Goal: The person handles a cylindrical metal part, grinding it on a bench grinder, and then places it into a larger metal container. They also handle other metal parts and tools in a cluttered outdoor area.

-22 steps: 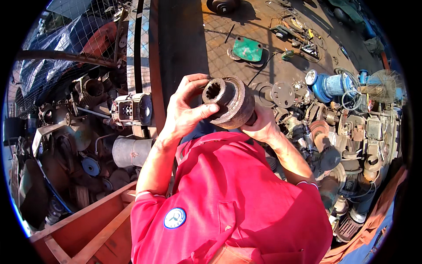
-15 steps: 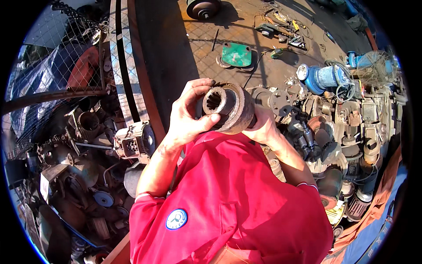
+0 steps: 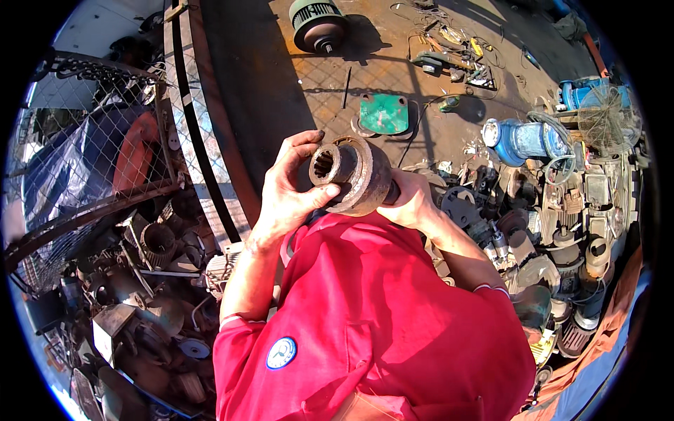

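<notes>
A rusty splined metal coupling (image 3: 368,179) is held up in front of my red shirt, its round toothed bore tilted toward the upper left. My left hand (image 3: 286,189) is closed on the narrower hub end, thumb along its lower side and fingers curled over the far side. My right hand (image 3: 413,201) grips the other end from the right; its fingertips are partly hidden behind the coupling.
A green metal plate (image 3: 384,114) and a green motor part (image 3: 317,24) lie on the rusty floor ahead. Tools (image 3: 456,52) lie beyond. A blue motor (image 3: 523,139) and piled parts stand right; a chain-link fence (image 3: 91,133) and heaped scrap are left.
The coupling and both hands have shifted slightly left in the picture, the bore turning a little further left. My grip stays the same. The surroundings have shifted with the view.
</notes>
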The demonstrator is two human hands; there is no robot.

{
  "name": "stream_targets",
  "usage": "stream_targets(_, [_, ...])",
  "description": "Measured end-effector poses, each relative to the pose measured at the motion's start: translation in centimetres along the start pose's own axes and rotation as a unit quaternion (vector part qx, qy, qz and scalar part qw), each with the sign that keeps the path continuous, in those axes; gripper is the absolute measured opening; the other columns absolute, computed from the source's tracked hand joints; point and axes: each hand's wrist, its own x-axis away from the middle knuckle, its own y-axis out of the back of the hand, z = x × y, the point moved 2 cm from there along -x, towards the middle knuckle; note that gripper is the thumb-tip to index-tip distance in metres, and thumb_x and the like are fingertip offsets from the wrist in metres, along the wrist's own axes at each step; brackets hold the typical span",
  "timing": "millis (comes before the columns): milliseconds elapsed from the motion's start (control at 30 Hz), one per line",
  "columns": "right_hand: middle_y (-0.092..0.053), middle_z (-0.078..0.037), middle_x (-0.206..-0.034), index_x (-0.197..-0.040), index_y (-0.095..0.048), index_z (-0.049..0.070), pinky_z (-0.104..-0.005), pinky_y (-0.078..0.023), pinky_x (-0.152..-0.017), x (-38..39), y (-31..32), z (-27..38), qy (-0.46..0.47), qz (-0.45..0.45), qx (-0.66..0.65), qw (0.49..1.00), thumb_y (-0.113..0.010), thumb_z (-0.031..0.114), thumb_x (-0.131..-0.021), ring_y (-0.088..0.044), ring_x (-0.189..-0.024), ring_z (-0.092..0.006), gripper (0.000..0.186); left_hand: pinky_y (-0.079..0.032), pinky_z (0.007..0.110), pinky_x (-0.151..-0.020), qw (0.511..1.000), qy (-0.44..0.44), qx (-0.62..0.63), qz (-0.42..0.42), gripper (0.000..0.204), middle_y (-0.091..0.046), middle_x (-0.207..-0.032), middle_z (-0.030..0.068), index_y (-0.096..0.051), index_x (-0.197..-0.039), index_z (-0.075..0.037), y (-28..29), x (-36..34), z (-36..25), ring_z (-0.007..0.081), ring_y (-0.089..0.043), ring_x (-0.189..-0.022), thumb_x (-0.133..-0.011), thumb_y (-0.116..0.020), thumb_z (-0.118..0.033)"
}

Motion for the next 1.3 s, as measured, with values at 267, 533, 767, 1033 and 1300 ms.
stream_targets(267, [-0.071, -0.016, -0.08, -0.095, -0.072, 0.005, -0.0437, -0.057, -0.066, -15.2, 4.0, -4.2, 0.111, -0.002, 0.003, 0.994, -0.086, 0.027, -0.07, -0.072, -0.075, -0.0367, 0.035, -0.041, 0.042, -0.116, 0.997, -0.067, -0.001, -0.027, 0.075, -0.045, -0.15, 0.0163, -0.061, -0.129, 0.01, 0.0, -13.1, -2.1, 0.029, -0.051, -0.138, -0.073, -0.096, -0.026])
stream_targets(533, [-0.071, -0.014, -0.08, -0.093, -0.072, 0.007, -0.0435, -0.057, -0.065, -23.1, 9.7, -7.0, 0.035, -0.034, 0.011, 0.999, -0.084, 0.026, -0.069, -0.072, -0.076, -0.0362, 0.033, -0.042, 0.043, -0.116, 0.998, -0.022, 0.045, 0.043, 0.077, -0.044, -0.154, 0.0157, -0.06, -0.132, 0.008, -2.4, -26.1, -3.9, 0.0291, -0.052, -0.139, -0.072, -0.097, -0.021])
stream_targets(767, [-0.074, -0.016, -0.097, -0.102, -0.072, 0.008, -0.044, -0.057, -0.08, -29.4, 13.1, -8.9, -0.113, -0.023, 0.009, 0.993, -0.069, 0.033, -0.086, -0.071, -0.094, -0.0379, 0.03, -0.044, 0.044, -0.114, 0.985, -0.059, -0.048, 0.154, 0.071, -0.047, -0.147, 0.018, -0.062, -0.125, 0.007, -4.6, -37.9, -3.4, 0.0308, -0.053, -0.136, -0.071, -0.098, -0.021])
stream_targets(1033, [-0.07, -0.012, -0.127, -0.138, -0.06, 0.002, -0.038, -0.054, -0.097, -39.6, 12.3, -13.3, 0.001, -0.191, -0.379, 0.906, -0.102, 0.036, -0.057, -0.069, -0.113, -0.0235, 0.097, -0.053, 0.046, -0.104, 0.876, -0.228, -0.216, 0.367, 0.071, -0.052, -0.142, 0.0204, -0.062, -0.13, 0.003, -5.6, -52.7, -5.0, 0.0354, -0.058, -0.13, -0.071, -0.094, -0.02])
stream_targets(1300, [-0.064, -0.009, -0.137, -0.143, -0.055, 0.005, -0.0368, -0.05, -0.106, -49.3, 10.0, -16.0, -0.12, -0.25, -0.479, 0.833, -0.1, 0.026, -0.064, -0.062, -0.124, -0.0182, 0.093, -0.054, 0.047, -0.102, 0.848, -0.244, -0.199, 0.427, 0.071, -0.054, -0.142, 0.0201, -0.06, -0.126, -0.001, -3.4, -66.3, -4.5, 0.0384, -0.06, -0.126, -0.067, -0.095, -0.02])
